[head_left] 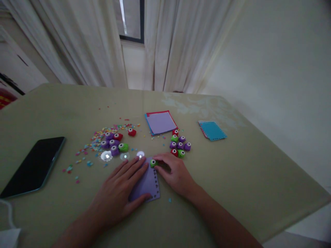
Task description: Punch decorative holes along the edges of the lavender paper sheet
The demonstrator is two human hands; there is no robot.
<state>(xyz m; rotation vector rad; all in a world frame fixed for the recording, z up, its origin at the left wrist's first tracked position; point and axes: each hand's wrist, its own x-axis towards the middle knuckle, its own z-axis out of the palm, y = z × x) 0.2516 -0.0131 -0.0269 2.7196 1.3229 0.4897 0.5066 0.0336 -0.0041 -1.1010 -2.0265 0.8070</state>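
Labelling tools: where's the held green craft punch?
Head view, below centre: green craft punch in the right hand, at the upper-right corner of the punched purple sheet.

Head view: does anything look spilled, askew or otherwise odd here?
Yes. Small coloured bits lie strewn over the table, mostly left of centre, looking spilled rather than gathered. The purple-topped card stack is askew, with red and blue showing at its edges. No damage shows.

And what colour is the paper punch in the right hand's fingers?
The paper punch is green, seen best in the head view, the only one.
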